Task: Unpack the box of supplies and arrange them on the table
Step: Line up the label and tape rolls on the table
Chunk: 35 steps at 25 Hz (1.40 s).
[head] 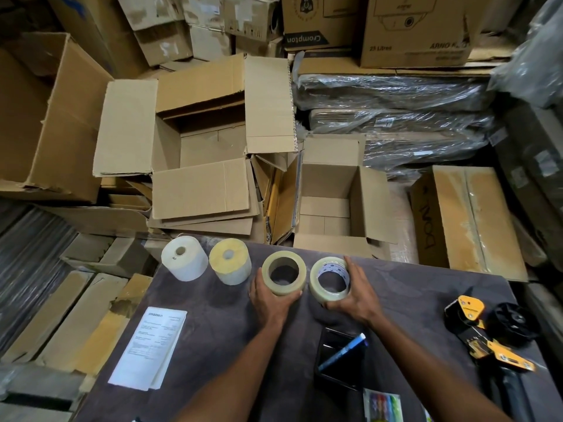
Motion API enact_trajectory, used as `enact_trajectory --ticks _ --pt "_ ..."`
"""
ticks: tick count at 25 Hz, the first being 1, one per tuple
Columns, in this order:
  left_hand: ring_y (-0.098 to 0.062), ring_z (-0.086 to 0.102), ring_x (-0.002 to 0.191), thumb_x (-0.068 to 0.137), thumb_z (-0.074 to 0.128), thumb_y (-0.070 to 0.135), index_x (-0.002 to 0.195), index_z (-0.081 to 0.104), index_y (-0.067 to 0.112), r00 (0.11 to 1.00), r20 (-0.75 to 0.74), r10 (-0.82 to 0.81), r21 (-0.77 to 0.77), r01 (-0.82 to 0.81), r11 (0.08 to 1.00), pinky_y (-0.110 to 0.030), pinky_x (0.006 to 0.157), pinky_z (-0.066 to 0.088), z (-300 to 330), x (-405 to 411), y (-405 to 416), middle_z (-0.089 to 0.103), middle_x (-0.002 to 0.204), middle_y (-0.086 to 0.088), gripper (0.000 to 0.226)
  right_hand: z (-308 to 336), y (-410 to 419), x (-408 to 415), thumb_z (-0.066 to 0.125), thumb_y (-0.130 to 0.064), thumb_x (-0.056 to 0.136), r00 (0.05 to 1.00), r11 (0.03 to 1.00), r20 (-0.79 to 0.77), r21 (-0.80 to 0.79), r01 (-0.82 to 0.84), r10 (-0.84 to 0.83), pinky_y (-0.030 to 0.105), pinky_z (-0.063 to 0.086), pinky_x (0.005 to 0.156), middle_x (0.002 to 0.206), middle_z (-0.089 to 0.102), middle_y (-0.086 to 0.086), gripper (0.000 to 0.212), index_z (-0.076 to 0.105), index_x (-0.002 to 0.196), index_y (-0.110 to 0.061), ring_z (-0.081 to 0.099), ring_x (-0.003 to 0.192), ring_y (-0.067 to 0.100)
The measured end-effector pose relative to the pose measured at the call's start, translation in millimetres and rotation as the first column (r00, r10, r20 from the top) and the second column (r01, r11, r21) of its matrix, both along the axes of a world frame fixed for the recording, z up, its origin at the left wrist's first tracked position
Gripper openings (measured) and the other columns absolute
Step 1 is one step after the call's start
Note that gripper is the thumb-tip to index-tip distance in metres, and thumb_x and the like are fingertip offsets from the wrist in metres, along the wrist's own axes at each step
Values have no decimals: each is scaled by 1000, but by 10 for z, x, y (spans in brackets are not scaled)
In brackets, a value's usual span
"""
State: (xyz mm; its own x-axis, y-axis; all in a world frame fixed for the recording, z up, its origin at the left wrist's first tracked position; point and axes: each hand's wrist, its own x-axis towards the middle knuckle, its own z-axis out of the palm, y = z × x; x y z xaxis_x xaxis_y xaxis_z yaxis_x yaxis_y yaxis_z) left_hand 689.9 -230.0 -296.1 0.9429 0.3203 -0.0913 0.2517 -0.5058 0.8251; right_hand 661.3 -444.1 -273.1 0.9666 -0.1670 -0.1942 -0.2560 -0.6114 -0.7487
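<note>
Four rolls stand in a row along the far edge of the dark table [231, 324]. From the left: a white label roll [184, 257], a yellowish label roll [230, 261], a clear tape roll [284, 273] and a second clear tape roll [329, 278] with a printed core. My left hand [268, 300] grips the first tape roll from its near left side. My right hand [356, 295] wraps around the second tape roll from the right. Beyond the table's far edge stands a small open cardboard box [330, 205], its inside bare.
On the table lie a printed invoice sheet [149, 345], a black phone with a blue pen across it [341, 357], a yellow-black tape dispenser [484, 339] and a packet of coloured items [382, 405]. A larger open box [201, 141] and stacked cartons crowd the floor behind.
</note>
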Motion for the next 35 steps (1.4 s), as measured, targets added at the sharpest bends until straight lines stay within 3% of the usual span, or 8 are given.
enact_trajectory --ticks 7,12,19,27,31,33,35 --pt "-31 41 139 48 97 39 146 42 9 1000 -23 -1 -39 0 999 -47 115 33 65 11 -51 49 147 -13 116 20 7 -1 88 -54 42 999 1000 9 7 31 -31 31 33 113 154 36 1 138 20 158 -20 37 141 19" --pt "-33 41 138 50 97 36 146 42 8 1000 -16 15 -48 -15 999 -49 113 35 68 18 -55 50 146 -14 114 14 20 4 95 -42 47 999 999 4 3 32 -32 32 33 113 153 37 2 134 22 157 -20 38 141 21" --pt "-33 34 143 54 96 31 149 36 6 996 -42 74 -78 -77 994 -40 116 27 135 -13 -114 43 151 -16 115 -28 6 51 94 -45 50 1000 1000 -9 -14 19 -20 37 33 116 155 35 3 135 17 158 -20 36 142 24" --pt "-28 21 150 60 94 25 157 18 8 987 -152 -41 0 41 999 -37 121 20 159 -94 -16 27 161 -12 125 -57 -83 90 96 -43 48 999 1000 -45 20 13 -12 41 31 118 158 31 2 141 11 159 -22 31 145 24" --pt "-29 28 147 72 85 22 157 23 10 987 -158 -17 -13 15 1000 -42 120 28 211 -326 35 34 157 -13 106 -33 -117 -35 99 -32 43 996 986 -71 149 69 -58 35 37 112 141 46 -6 142 15 157 -23 42 133 14" --pt "-27 40 138 74 81 21 154 31 12 987 -158 -7 -58 -2 998 -45 115 36 233 -481 62 49 145 -9 94 17 -155 -182 99 -22 48 990 960 -106 256 115 -90 35 39 111 137 43 -6 141 11 158 -22 43 131 16" --pt "-24 52 124 74 81 23 145 46 15 989 -149 -15 -102 -1 995 -47 107 45 256 -655 98 61 126 -3 79 66 -202 -390 95 -14 59 980 920 -113 340 194 -165 39 43 110 138 41 -2 125 18 157 -20 46 127 19"
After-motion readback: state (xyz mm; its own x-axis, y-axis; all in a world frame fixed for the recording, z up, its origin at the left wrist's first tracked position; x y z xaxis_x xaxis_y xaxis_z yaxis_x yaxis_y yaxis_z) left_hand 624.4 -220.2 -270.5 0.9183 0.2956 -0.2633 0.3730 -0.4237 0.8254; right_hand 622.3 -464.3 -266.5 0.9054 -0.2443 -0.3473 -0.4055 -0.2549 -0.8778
